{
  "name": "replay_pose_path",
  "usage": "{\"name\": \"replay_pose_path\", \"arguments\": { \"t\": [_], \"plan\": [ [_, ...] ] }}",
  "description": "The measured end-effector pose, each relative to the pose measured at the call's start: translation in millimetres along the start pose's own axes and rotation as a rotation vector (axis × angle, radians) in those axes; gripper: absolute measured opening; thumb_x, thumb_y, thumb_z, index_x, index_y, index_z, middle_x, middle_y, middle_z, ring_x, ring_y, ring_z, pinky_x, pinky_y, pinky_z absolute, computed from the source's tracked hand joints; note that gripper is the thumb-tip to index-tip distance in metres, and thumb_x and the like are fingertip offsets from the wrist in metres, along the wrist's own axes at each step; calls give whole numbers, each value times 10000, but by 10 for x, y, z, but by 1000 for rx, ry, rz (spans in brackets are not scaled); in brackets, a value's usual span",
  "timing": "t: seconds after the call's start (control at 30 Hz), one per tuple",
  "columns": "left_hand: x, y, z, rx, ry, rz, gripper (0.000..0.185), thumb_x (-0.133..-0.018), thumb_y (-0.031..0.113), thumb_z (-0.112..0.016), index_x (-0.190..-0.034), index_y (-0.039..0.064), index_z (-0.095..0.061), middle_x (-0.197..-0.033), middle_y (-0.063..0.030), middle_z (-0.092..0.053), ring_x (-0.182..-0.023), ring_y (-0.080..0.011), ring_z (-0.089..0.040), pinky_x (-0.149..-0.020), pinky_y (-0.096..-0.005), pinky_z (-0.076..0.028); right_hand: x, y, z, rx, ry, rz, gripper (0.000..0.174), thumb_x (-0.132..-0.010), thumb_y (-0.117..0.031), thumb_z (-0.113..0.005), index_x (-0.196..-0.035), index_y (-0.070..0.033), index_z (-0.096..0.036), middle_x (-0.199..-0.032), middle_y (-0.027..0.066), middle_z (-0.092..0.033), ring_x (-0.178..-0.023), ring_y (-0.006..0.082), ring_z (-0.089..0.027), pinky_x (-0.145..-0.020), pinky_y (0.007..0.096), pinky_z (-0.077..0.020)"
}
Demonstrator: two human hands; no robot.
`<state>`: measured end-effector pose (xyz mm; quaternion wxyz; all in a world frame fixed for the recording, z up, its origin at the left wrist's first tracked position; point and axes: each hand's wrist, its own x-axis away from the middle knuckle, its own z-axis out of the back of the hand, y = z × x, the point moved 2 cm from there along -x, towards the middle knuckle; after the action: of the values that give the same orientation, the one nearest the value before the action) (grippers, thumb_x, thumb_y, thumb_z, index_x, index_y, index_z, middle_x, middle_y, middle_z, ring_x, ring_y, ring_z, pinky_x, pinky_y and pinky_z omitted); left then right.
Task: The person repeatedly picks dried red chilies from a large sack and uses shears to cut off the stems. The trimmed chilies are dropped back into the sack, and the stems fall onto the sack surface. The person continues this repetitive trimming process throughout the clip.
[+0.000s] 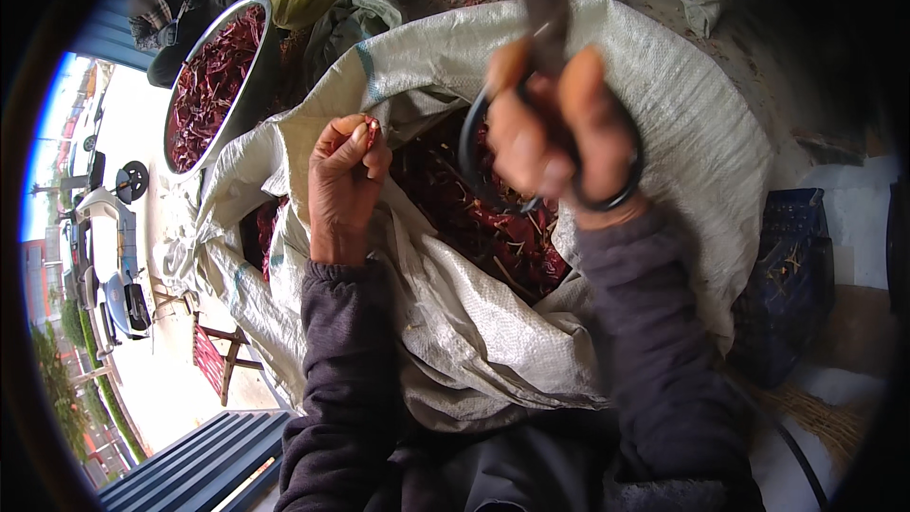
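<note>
Between thumb and fingers, my left hand [349,163] pinches a piece of dried red chili [372,132]. My right hand [561,128] is blurred and grips the black handles of a pair of scissors [629,135], whose dark blades point up and away from me. Below and between my hands lies an open white woven sack [483,327] with dried red chilies and stems [512,242] inside. Part of the chili pile is hidden by my right hand. More red chilies show through a smaller opening at the sack's left.
A metal basin [266,21] full of dried chilies stands at the upper left, near a partly visible person [153,21]. A blue plastic crate [782,284] is on the right, above a straw broom [817,416]. Scooters and a red-seated chair [213,359] are at left.
</note>
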<state>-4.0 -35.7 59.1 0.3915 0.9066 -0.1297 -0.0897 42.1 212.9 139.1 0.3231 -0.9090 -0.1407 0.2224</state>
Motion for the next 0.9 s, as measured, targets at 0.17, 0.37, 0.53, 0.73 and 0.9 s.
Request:
{"name": "replay_pose_path", "arguments": {
  "t": [0.17,0.37,0.53,0.73,0.9],
  "plan": [
    [-26,-29,20,-61,104,44,217,-965,75,-691,-1165,-5,-669,-967,-45,-683,-751,-108,-539,-685,-239,-447,80,-234,572,-326,398,124,921,-862,-807,-542,-1308,-2,-528,-1343,297,-570,-1235,409,-585,-1044,590,-485],
    [-67,-200,43,-739,197,205,198,-907,35,-714,-1099,22,-670,-957,-47,-707,-755,-93,-573,-686,-238,-467,119,21,758,-177,466,93,821,-869,-735,-633,-1244,-18,-498,-1131,241,-652,-1045,350,-666,-912,515,-550],
    [-176,-504,76,-1342,-17,158,455,-795,-42,-668,-1246,24,-661,-1090,-129,-739,-1017,-214,-710,-879,-319,-544,88,-66,653,-146,515,68,784,-884,-716,-636,-1255,-39,-498,-1135,225,-662,-979,307,-671,-869,462,-549],
    [-207,-838,-112,-1534,-358,116,474,-769,-23,-710,-1235,67,-688,-1145,-176,-712,-1050,-327,-704,-923,-365,-542,78,37,679,-66,538,44,712,-906,-687,-637,-1256,-80,-508,-1081,168,-678,-904,234,-669,-794,384,-539],
    [-130,-862,-310,-1543,-416,280,381,-772,28,-751,-1151,51,-712,-964,-162,-744,-932,-331,-731,-842,-380,-561,63,97,671,174,486,141,799,-880,-748,-619,-1239,-38,-548,-1064,184,-717,-933,208,-714,-782,318,-565]
  ]
}}
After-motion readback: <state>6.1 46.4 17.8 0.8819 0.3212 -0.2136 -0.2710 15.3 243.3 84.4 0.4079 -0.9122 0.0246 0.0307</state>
